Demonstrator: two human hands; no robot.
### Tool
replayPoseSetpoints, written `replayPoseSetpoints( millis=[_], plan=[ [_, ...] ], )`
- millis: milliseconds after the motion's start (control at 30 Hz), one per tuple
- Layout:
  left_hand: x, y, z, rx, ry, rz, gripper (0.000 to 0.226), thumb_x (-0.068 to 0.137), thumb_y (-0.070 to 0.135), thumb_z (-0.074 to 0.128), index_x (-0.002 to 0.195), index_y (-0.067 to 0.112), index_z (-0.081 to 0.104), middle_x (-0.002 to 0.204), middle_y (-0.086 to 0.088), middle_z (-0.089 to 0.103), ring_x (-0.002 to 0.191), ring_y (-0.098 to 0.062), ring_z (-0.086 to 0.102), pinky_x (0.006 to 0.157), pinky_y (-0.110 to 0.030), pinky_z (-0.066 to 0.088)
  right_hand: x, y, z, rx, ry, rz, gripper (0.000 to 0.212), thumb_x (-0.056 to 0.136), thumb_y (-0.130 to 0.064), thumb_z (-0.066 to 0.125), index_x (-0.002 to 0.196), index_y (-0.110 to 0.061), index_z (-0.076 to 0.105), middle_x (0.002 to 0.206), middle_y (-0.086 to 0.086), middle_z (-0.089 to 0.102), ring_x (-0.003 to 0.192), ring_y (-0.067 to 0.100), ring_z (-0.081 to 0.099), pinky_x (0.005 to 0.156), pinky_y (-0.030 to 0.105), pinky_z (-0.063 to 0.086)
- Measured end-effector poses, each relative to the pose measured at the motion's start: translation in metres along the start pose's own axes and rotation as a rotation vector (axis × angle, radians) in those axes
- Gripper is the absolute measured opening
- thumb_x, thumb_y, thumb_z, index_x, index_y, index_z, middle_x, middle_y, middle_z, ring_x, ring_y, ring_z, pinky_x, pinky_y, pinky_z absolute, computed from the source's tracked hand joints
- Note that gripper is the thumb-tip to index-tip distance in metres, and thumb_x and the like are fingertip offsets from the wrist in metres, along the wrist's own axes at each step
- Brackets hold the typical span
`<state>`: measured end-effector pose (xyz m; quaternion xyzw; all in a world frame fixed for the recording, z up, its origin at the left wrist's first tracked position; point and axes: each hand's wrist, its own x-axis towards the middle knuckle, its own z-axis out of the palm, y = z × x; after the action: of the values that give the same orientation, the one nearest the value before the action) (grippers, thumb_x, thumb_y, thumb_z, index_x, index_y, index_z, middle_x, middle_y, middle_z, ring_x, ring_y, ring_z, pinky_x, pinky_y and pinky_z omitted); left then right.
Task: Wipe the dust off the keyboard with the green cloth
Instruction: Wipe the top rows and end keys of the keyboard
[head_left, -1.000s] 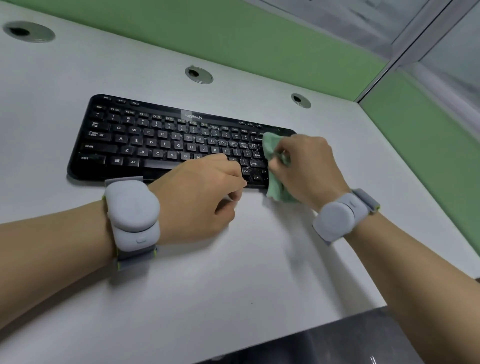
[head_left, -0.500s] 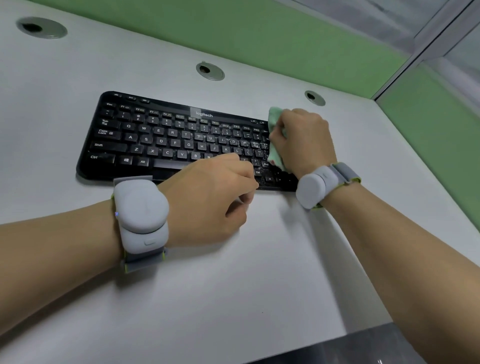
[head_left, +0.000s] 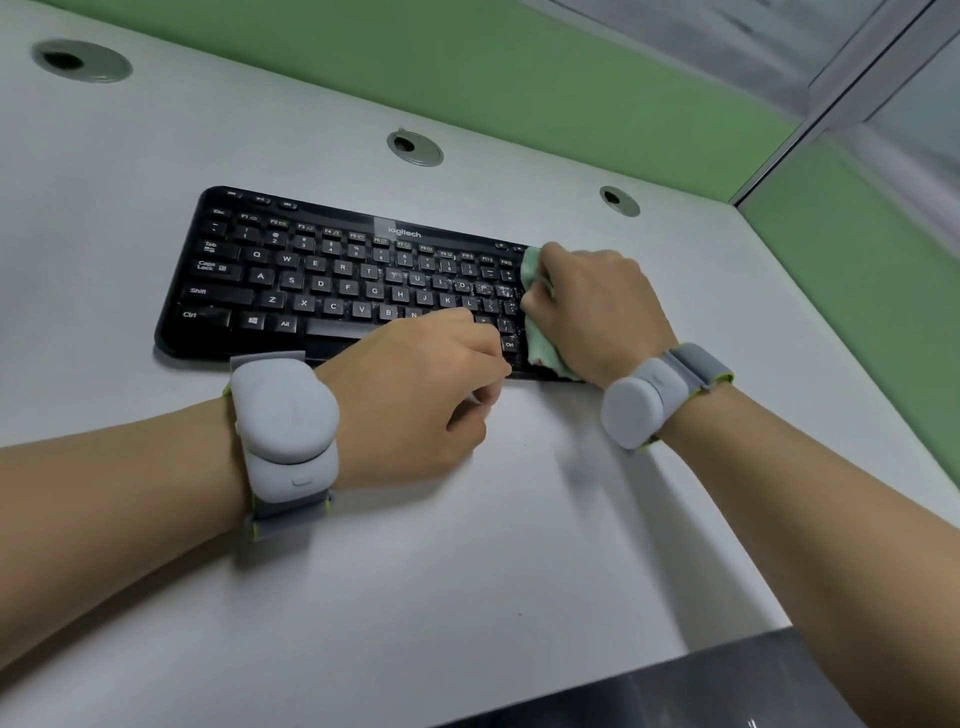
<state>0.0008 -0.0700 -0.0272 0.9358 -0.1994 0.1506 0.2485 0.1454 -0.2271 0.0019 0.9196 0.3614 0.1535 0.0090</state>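
Note:
A black keyboard (head_left: 322, 275) lies on the white desk (head_left: 467, 545), with pale dust specks on its right-hand keys. My right hand (head_left: 597, 312) is closed around a crumpled green cloth (head_left: 540, 343) and presses it onto the keyboard's right end, hiding those keys. My left hand (head_left: 415, 395) rests curled at the keyboard's front edge, its fingertips touching the lower right keys and front rim; it holds nothing that I can see. Both wrists wear grey bands.
Three round cable holes (head_left: 414, 147) sit in the desk behind the keyboard. Green partition walls (head_left: 571, 93) close the back and the right side. The desk's front edge (head_left: 675, 660) runs along the lower right, with a dark floor below.
My right hand with the cloth went up from the front right corner to the keyboard's back edge, then spread down over its right end. My left hand stayed put.

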Motion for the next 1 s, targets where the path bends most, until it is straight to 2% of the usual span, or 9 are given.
replayPoseSetpoints(
  millis=[133, 267, 333, 433, 533, 833, 1000],
  plan=[
    [0.001, 0.001, 0.0, 0.019, 0.005, -0.002, 0.01, 0.085, 0.019, 0.058, 0.079, 0.017, 0.066, 0.095, 0.006, 0.065, 0.092, -0.018, 0.055, 0.08, -0.039, 0.051, -0.02, -0.01, 0.0, -0.06, 0.003, -0.056, 0.023, 0.094, -0.033, 0.043, 0.081, -0.015, 0.035, 0.07, 0.006, 0.052, 0.064, 0.04, 0.05, 0.055, 0.039, 0.034],
    [0.002, -0.001, -0.002, -0.002, -0.009, -0.016, 0.009, 0.084, 0.02, 0.058, 0.079, 0.018, 0.065, 0.091, 0.008, 0.062, 0.089, -0.015, 0.051, 0.081, -0.037, 0.049, -0.012, -0.013, 0.01, -0.113, 0.027, -0.056, 0.02, 0.095, -0.034, 0.042, 0.084, -0.018, 0.036, 0.067, 0.005, 0.055, 0.06, 0.038, 0.049, 0.052, 0.036, 0.03],
    [0.002, -0.002, -0.002, -0.005, -0.018, -0.024, 0.009, 0.085, 0.02, 0.058, 0.079, 0.018, 0.065, 0.091, 0.009, 0.062, 0.088, -0.014, 0.05, 0.081, -0.037, 0.049, -0.002, -0.012, 0.015, -0.139, 0.052, -0.052, 0.022, 0.094, -0.034, 0.043, 0.083, -0.017, 0.035, 0.062, 0.006, 0.049, 0.057, 0.038, 0.045, 0.05, 0.035, 0.025],
    [0.004, 0.0, -0.002, -0.008, -0.021, -0.022, 0.01, 0.085, 0.021, 0.058, 0.079, 0.018, 0.066, 0.091, 0.009, 0.062, 0.088, -0.013, 0.049, 0.081, -0.037, 0.049, 0.015, -0.007, 0.019, -0.169, 0.074, -0.013, 0.023, 0.094, -0.033, 0.044, 0.082, -0.016, 0.034, 0.054, 0.002, 0.028, 0.051, 0.032, 0.032, 0.048, 0.031, 0.01],
    [0.004, 0.0, -0.002, -0.009, -0.03, -0.026, 0.011, 0.086, 0.021, 0.057, 0.08, 0.019, 0.066, 0.093, 0.009, 0.062, 0.09, -0.012, 0.049, 0.082, -0.036, 0.049, 0.038, -0.002, 0.025, -0.177, 0.064, 0.052, 0.021, 0.094, -0.03, 0.043, 0.082, -0.014, 0.035, 0.055, 0.002, 0.02, 0.051, 0.029, 0.026, 0.048, 0.031, 0.008],
    [0.001, -0.001, -0.002, 0.002, -0.018, 0.004, 0.009, 0.085, 0.017, 0.057, 0.079, 0.016, 0.064, 0.091, 0.007, 0.062, 0.09, -0.017, 0.052, 0.08, -0.038, 0.05, 0.078, 0.01, 0.027, -0.137, 0.036, 0.156, 0.015, 0.095, -0.022, 0.037, 0.086, -0.009, 0.038, 0.062, 0.008, 0.032, 0.065, 0.036, 0.041, 0.048, 0.033, 0.013],
    [0.0, -0.001, -0.001, 0.047, 0.003, 0.039, 0.012, 0.086, 0.017, 0.055, 0.08, 0.013, 0.064, 0.093, 0.003, 0.066, 0.091, -0.02, 0.054, 0.081, -0.038, 0.05, 0.052, 0.002, 0.012, -0.055, 0.085, 0.134, 0.021, 0.094, -0.03, 0.039, 0.083, -0.012, 0.042, 0.075, 0.018, 0.052, 0.071, 0.039, 0.047, 0.055, 0.039, 0.03]
  ],
)
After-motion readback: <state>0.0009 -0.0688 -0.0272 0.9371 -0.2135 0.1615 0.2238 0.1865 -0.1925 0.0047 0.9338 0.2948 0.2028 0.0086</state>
